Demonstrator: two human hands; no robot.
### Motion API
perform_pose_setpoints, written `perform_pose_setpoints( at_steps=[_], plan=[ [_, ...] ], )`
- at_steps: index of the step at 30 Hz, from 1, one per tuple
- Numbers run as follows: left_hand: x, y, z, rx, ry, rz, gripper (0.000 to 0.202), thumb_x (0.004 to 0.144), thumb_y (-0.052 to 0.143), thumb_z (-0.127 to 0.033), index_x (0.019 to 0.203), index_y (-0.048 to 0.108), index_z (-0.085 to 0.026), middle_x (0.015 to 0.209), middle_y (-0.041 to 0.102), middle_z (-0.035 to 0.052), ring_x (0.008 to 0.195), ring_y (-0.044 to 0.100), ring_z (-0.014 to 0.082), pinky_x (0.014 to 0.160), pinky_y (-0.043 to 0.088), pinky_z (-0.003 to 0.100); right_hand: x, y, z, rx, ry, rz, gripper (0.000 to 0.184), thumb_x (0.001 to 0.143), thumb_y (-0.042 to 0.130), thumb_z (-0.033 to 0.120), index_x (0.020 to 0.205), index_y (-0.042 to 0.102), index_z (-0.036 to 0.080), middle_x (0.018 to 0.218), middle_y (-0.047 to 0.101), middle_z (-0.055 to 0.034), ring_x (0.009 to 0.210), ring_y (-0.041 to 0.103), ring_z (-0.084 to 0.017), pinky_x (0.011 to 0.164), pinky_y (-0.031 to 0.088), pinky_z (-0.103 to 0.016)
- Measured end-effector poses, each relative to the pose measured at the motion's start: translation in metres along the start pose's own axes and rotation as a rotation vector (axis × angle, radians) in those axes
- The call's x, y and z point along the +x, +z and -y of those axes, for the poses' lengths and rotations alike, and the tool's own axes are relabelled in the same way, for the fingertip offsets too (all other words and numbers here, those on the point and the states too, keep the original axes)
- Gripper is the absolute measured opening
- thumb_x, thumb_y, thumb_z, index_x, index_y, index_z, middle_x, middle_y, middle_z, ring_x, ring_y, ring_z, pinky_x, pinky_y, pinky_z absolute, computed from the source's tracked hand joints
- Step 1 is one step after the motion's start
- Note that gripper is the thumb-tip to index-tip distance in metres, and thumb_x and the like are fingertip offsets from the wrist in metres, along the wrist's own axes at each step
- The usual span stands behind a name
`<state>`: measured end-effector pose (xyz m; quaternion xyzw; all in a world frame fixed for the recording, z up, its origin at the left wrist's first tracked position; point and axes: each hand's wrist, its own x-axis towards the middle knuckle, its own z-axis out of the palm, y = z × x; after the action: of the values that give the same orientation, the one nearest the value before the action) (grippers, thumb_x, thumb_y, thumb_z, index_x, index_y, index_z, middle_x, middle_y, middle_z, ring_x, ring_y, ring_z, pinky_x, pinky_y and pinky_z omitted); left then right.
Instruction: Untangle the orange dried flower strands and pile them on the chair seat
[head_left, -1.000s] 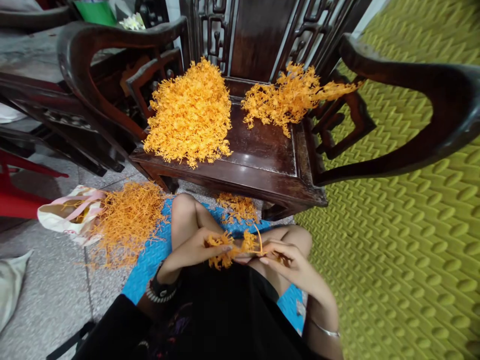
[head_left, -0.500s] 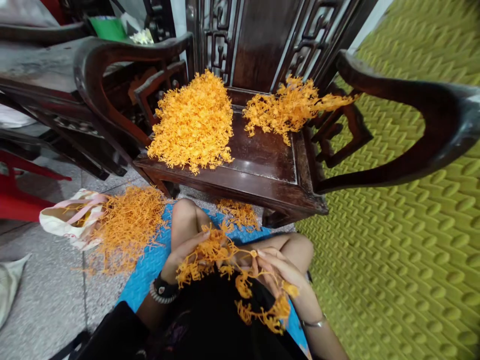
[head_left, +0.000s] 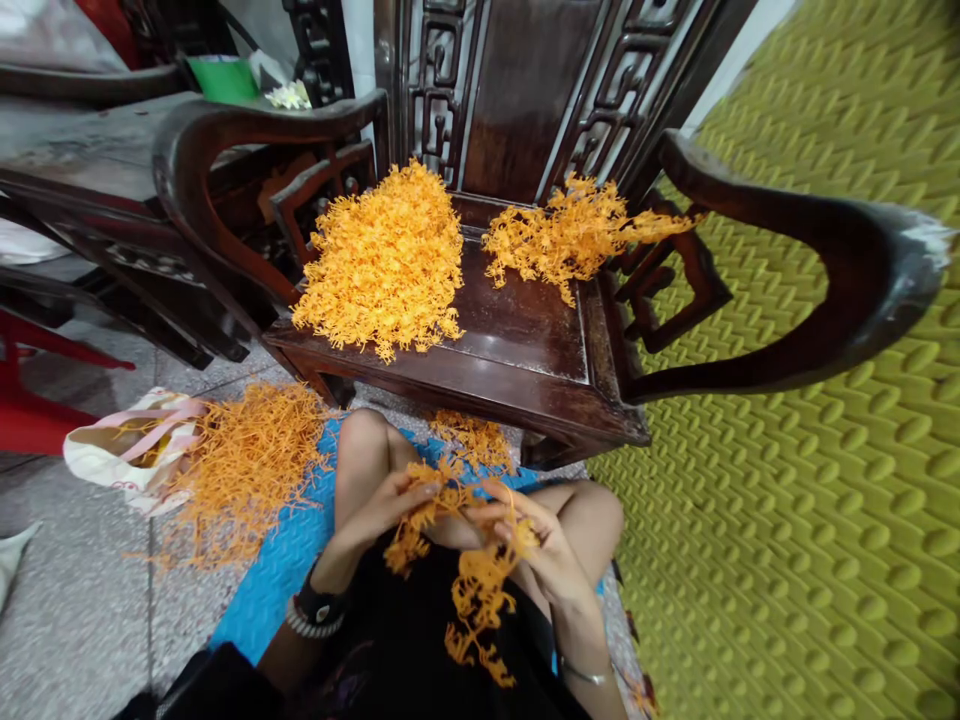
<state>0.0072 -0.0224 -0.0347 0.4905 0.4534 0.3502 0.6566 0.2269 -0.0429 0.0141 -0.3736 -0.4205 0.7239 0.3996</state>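
Note:
I sit on the floor with both hands over my lap. My left hand and my right hand are closed on a tangled strand of orange plastic pieces, which hangs down over my black clothing. On the dark wooden chair seat in front of me lie a big orange pile at the left and a smaller, looser orange pile at the right.
Thin orange offcuts are heaped on the floor at my left beside a white and pink bag. A blue mat lies under my legs. A small orange heap sits below the chair. Yellow-green textured matting covers the right.
The strand was bunched between my hands, then pulled apart and spread to the right. Now my hands are closer together again and the strand dangles lower over my lap.

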Motion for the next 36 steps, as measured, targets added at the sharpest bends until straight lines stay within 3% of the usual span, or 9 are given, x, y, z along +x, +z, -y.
perform_pose_setpoints(
  at_steps=[4, 10, 14, 17, 20, 25, 30, 33, 36],
  plan=[
    [-0.010, -0.025, -0.023, 0.303, 0.248, -0.168, 0.052, 0.081, 0.068, -0.044, 0.128, 0.058, -0.026, 0.143, 0.049, 0.0085, 0.135, 0.040, 0.0282, 0.115, 0.027, 0.052, -0.003, -0.008, 0.002, 0.042, 0.013, -0.002, 0.056, 0.080, 0.072, 0.041, 0.132, 0.057, 0.025, 0.081, 0.075, -0.0061, 0.058, 0.065, -0.014, 0.055, 0.050, -0.023],
    [-0.031, 0.001, -0.043, 0.196, 0.388, 0.197, 0.082, 0.078, 0.061, -0.064, 0.147, 0.034, -0.028, 0.152, 0.037, 0.0104, 0.139, 0.035, 0.0323, 0.115, 0.029, 0.049, 0.003, 0.019, 0.006, 0.054, -0.054, -0.075, 0.065, 0.088, 0.061, 0.043, 0.147, 0.033, 0.038, 0.118, 0.068, -0.0056, 0.072, 0.071, -0.017, 0.082, 0.055, -0.036],
    [-0.023, 0.020, -0.035, 0.174, 0.205, 0.014, 0.069, 0.084, 0.065, -0.041, 0.144, 0.037, -0.023, 0.132, 0.058, 0.0119, 0.117, 0.059, 0.0278, 0.102, 0.046, 0.041, 0.008, 0.023, 0.002, -0.207, -0.109, -0.139, 0.053, 0.089, 0.057, 0.050, 0.138, 0.050, 0.033, 0.115, 0.069, -0.0073, 0.094, 0.069, -0.022, 0.088, 0.053, -0.037],
    [-0.019, 0.009, -0.035, 0.190, 0.197, -0.063, 0.032, 0.089, 0.055, -0.029, 0.118, 0.061, -0.017, 0.110, 0.069, 0.0093, 0.101, 0.065, 0.0236, 0.092, 0.051, 0.035, 0.008, 0.011, 0.009, -0.390, -0.050, -0.187, 0.048, 0.086, 0.058, 0.057, 0.115, 0.069, 0.020, 0.079, 0.074, -0.0078, 0.072, 0.070, -0.021, 0.071, 0.057, -0.033],
    [-0.022, -0.007, -0.043, 0.191, 0.189, -0.059, 0.024, 0.087, 0.056, -0.029, 0.104, 0.065, -0.016, 0.100, 0.071, 0.0079, 0.095, 0.066, 0.0221, 0.086, 0.051, 0.032, 0.002, -0.004, 0.024, -0.433, -0.022, -0.217, 0.044, 0.087, 0.057, 0.056, 0.099, 0.073, 0.017, 0.078, 0.074, -0.0086, 0.052, 0.064, -0.016, 0.053, 0.055, -0.028],
    [-0.029, -0.001, -0.054, 0.170, 0.092, 0.117, 0.027, 0.087, 0.060, -0.041, 0.098, 0.061, -0.016, 0.091, 0.068, 0.0041, 0.083, 0.063, 0.0173, 0.077, 0.050, 0.027, -0.005, 0.001, 0.030, -0.561, -0.425, -0.283, 0.030, 0.088, 0.064, 0.035, 0.117, 0.065, 0.026, 0.113, 0.070, -0.0073, 0.107, 0.065, -0.021, 0.093, 0.052, -0.033],
    [-0.024, 0.017, -0.054, 0.286, 0.239, -0.006, 0.033, 0.097, 0.040, -0.041, 0.102, 0.063, -0.017, 0.093, 0.068, 0.0052, 0.087, 0.063, 0.0182, 0.084, 0.048, 0.029, 0.010, 0.033, -0.001, -0.585, -0.291, -0.037, 0.052, 0.091, 0.061, 0.030, 0.140, 0.044, 0.030, 0.138, 0.055, -0.0065, 0.125, 0.053, -0.022, 0.106, 0.043, -0.036],
    [-0.021, 0.012, -0.050, 0.453, 0.325, -0.133, 0.028, 0.094, 0.049, -0.039, 0.097, 0.068, -0.019, 0.095, 0.071, 0.0051, 0.090, 0.065, 0.0200, 0.083, 0.048, 0.029, 0.018, 0.039, -0.008, -0.619, -0.223, -0.018, 0.029, 0.096, 0.051, 0.034, 0.120, 0.062, 0.022, 0.110, 0.069, -0.0063, 0.099, 0.064, -0.020, 0.089, 0.051, -0.031],
    [-0.019, 0.002, -0.049, 0.522, 0.416, -0.459, 0.031, 0.093, 0.052, -0.038, 0.074, 0.067, -0.018, 0.072, 0.068, 0.0022, 0.066, 0.062, 0.0153, 0.066, 0.048, 0.025, 0.018, 0.039, 0.001, -0.727, -0.198, 0.052, 0.031, 0.096, 0.050, 0.040, 0.085, 0.068, 0.018, 0.070, 0.065, -0.0016, 0.063, 0.058, -0.015, 0.060, 0.046, -0.025]
  ],
)
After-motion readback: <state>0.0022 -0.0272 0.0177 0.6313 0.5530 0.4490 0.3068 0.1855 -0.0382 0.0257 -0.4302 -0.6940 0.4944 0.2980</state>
